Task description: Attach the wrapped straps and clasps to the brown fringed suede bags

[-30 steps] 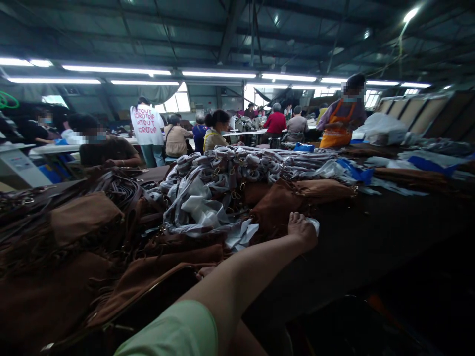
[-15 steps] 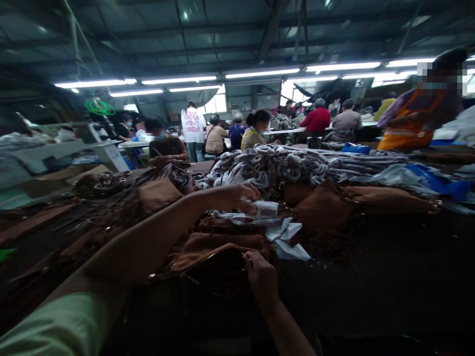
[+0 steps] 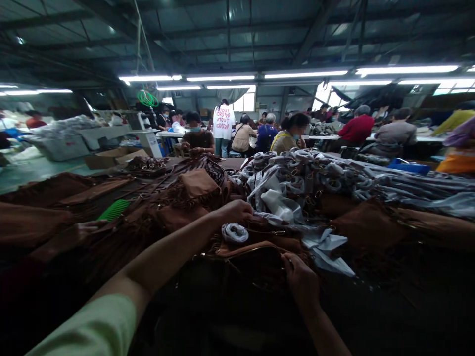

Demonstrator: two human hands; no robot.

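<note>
A brown fringed bag [image 3: 256, 247] lies in front of me, its zipped mouth parted towards me. My right hand [image 3: 302, 279] pinches the right end of that mouth between thumb and fingers. Over the bag's far left side is my left hand [image 3: 237, 211], its fingers curled closed; whatever they hold is hidden. Just below it sits a coiled strap wrapped in white [image 3: 234, 233], close to the bag's back edge. Crumpled white wrapping [image 3: 332, 249] lies right of the bag, and clear plastic [image 3: 284, 205] stands behind it.
Wrapped straps [image 3: 334, 173] are heaped across the back. Brown fringed bags [image 3: 200, 184] pile up at left, with another brown bag [image 3: 365, 225] at right. A co-worker's hand [image 3: 87, 230] at far left is beside a green comb [image 3: 115, 210]. Other people sit at tables beyond.
The view has turned left, bringing the green comb and co-worker's hand in. My left hand has closed, and the white coil now shows below it. My right hand still grips the bag.
</note>
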